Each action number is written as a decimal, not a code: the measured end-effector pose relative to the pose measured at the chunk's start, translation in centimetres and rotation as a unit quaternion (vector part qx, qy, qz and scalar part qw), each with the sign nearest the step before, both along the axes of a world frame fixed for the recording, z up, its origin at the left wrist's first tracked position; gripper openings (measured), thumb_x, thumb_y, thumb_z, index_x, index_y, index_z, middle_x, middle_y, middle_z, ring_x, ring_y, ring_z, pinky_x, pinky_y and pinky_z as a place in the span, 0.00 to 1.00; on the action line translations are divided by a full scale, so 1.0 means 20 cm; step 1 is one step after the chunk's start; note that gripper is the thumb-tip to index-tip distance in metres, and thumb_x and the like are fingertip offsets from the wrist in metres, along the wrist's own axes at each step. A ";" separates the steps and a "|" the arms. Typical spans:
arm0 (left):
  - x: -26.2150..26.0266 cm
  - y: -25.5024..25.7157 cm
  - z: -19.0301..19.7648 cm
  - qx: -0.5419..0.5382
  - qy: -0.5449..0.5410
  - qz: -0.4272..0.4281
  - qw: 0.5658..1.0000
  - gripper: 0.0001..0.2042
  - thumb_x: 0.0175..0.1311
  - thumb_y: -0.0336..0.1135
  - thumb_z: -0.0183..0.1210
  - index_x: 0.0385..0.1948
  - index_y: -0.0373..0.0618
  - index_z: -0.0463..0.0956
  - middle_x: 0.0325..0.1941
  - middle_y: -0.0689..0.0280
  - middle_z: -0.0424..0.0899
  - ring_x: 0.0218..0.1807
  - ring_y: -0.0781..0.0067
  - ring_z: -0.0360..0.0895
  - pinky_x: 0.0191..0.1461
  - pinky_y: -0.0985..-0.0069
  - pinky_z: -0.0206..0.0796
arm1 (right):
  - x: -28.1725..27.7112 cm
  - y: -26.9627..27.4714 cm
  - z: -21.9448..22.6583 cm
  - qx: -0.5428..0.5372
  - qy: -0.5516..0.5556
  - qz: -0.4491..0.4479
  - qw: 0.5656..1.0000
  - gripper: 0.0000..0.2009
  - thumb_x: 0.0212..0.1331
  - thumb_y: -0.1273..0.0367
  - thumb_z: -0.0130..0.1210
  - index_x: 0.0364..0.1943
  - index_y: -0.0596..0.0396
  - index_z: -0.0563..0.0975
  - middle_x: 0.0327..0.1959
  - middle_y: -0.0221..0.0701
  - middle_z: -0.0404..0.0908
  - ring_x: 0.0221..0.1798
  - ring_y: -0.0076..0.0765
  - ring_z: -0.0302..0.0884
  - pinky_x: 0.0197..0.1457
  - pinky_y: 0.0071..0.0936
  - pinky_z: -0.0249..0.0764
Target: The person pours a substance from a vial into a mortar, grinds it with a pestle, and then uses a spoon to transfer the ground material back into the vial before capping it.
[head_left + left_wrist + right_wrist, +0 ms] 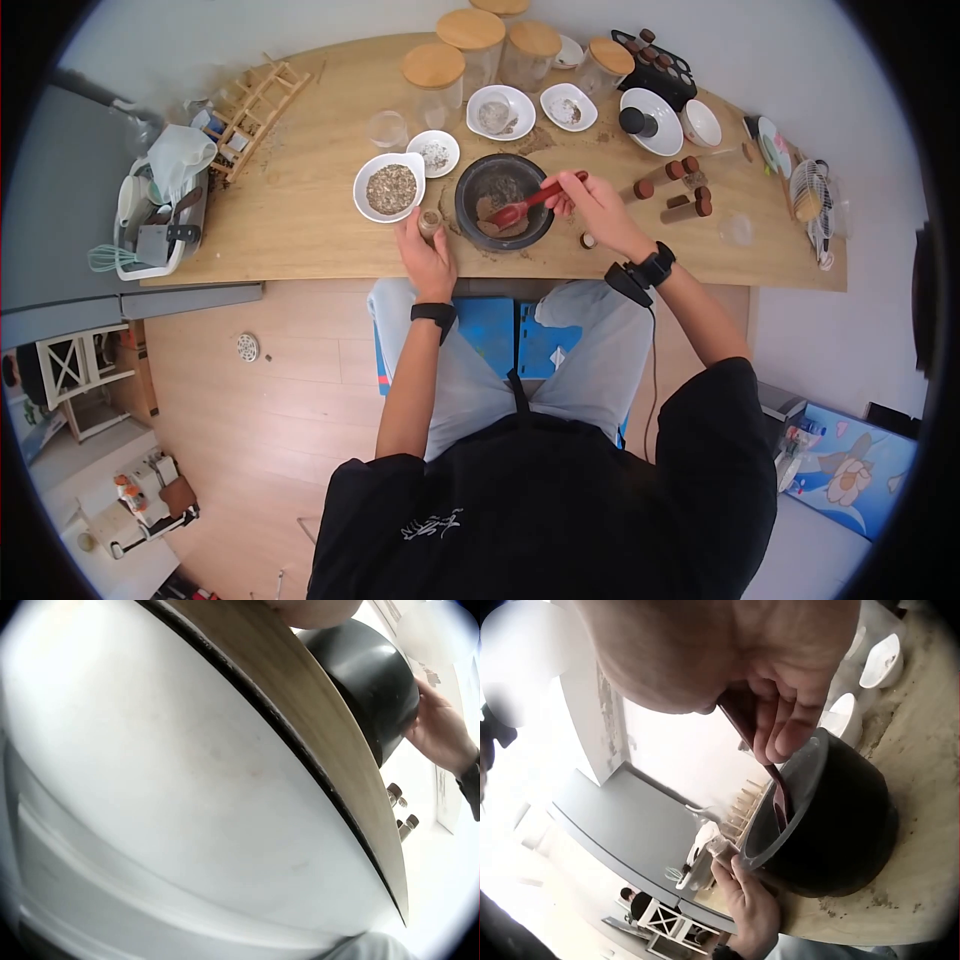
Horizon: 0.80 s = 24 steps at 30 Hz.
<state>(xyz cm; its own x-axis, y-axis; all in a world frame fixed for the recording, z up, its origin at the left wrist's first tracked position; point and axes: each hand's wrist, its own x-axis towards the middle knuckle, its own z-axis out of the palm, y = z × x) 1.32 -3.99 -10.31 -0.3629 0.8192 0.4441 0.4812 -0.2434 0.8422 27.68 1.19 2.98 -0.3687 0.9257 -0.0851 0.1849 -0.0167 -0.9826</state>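
Note:
My right hand (602, 214) grips the handle of a red spoon (512, 214). Its bowl dips into the dark mortar (464, 212), where brown powder (500, 230) lies at the bottom. In the right wrist view the spoon (780, 801) slants down inside the rim of the mortar (847, 825). Left of the mortar, my left hand (428, 264) holds a small glass vial (430, 222) upright at the rim, with brownish contents. In the left wrist view just part of the left hand (319, 610) shows, and the vial is out of sight.
A white bowl of coarse brown flakes (391, 190) and a small white dish (434, 154) stand left of the mortar. Behind are white dishes (568, 106) and wooden-lidded jars (434, 80). Right are capped vials (686, 208) and a loose cap (587, 240).

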 end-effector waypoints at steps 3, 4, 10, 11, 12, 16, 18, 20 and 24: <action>0.00 0.00 0.00 0.000 -0.019 -0.016 1.000 0.22 0.67 0.27 0.60 0.63 0.35 0.69 0.61 0.44 0.73 0.63 0.37 0.72 0.69 0.56 0.64 | 0.00 0.09 -0.04 -0.074 0.009 -0.014 0.997 0.24 0.82 0.53 0.42 0.50 0.61 0.81 0.36 0.28 0.83 0.36 0.19 0.78 0.42 0.20 0.74; 0.00 0.01 0.00 0.001 -0.019 -0.016 1.000 0.22 0.67 0.27 0.60 0.63 0.35 0.69 0.61 0.44 0.73 0.63 0.37 0.72 0.69 0.56 0.64 | -0.01 0.10 -0.04 -0.093 0.024 -0.029 0.995 0.25 0.82 0.52 0.42 0.49 0.61 0.81 0.35 0.28 0.83 0.35 0.19 0.78 0.41 0.19 0.74; 0.00 0.00 0.01 0.004 -0.034 -0.033 0.999 0.22 0.70 0.27 0.57 0.64 0.34 0.67 0.62 0.45 0.71 0.63 0.41 0.72 0.69 0.57 0.63 | -0.02 0.10 -0.05 -0.132 0.039 -0.055 0.989 0.24 0.81 0.52 0.43 0.48 0.58 0.82 0.34 0.26 0.83 0.32 0.17 0.75 0.35 0.17 0.70; 0.00 -0.01 0.02 -0.003 -0.059 -0.039 0.997 0.21 0.70 0.27 0.57 0.64 0.34 0.67 0.63 0.45 0.71 0.64 0.42 0.71 0.69 0.58 0.63 | -0.02 0.10 -0.05 -0.142 0.035 -0.058 0.987 0.23 0.81 0.52 0.42 0.48 0.57 0.82 0.34 0.25 0.83 0.31 0.16 0.74 0.34 0.16 0.68; 0.00 -0.01 0.03 -0.010 -0.084 -0.045 0.995 0.21 0.71 0.27 0.56 0.64 0.34 0.67 0.63 0.46 0.71 0.64 0.43 0.71 0.69 0.59 0.63 | -0.02 0.10 -0.05 -0.142 0.036 -0.060 0.987 0.23 0.81 0.52 0.42 0.48 0.57 0.82 0.34 0.25 0.83 0.31 0.16 0.74 0.34 0.16 0.68; 0.01 -0.05 0.17 0.001 -0.042 -0.047 0.998 0.21 0.72 0.28 0.56 0.64 0.34 0.67 0.61 0.47 0.72 0.62 0.44 0.72 0.67 0.60 0.64 | -0.02 0.11 -0.05 -0.171 0.051 -0.065 0.982 0.24 0.81 0.51 0.44 0.48 0.57 0.82 0.33 0.24 0.82 0.29 0.16 0.73 0.33 0.16 0.68; 0.01 -0.09 0.24 -0.033 -0.040 -0.075 0.996 0.20 0.72 0.30 0.57 0.64 0.34 0.68 0.58 0.47 0.74 0.60 0.44 0.73 0.65 0.59 0.64 | -0.01 0.12 -0.07 -0.177 0.053 -0.065 0.981 0.24 0.80 0.50 0.44 0.48 0.58 0.82 0.33 0.25 0.82 0.29 0.16 0.73 0.34 0.17 0.68; 0.00 -0.09 0.30 -0.035 -0.002 -0.078 0.996 0.20 0.73 0.31 0.58 0.63 0.36 0.69 0.56 0.48 0.75 0.58 0.44 0.73 0.63 0.58 0.65 | 0.00 0.13 -0.09 -0.212 0.112 -0.079 0.968 0.24 0.80 0.50 0.44 0.49 0.57 0.82 0.33 0.25 0.82 0.31 0.17 0.74 0.35 0.17 0.69; -0.01 -0.08 0.48 -0.090 0.093 -0.107 0.986 0.19 0.72 0.35 0.61 0.62 0.43 0.72 0.49 0.53 0.76 0.52 0.48 0.74 0.56 0.57 0.65 | 0.03 0.13 -0.06 -0.222 0.147 -0.092 0.959 0.24 0.80 0.50 0.43 0.49 0.58 0.81 0.33 0.25 0.81 0.32 0.19 0.75 0.38 0.18 0.71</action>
<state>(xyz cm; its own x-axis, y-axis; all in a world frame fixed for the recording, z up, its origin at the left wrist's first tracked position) 1.17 -5.59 -0.64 -0.1004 0.9396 0.3272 0.5849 -0.2103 0.7834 28.28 3.70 1.72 -0.2703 0.8743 -0.4031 -0.1460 -0.4511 -0.8805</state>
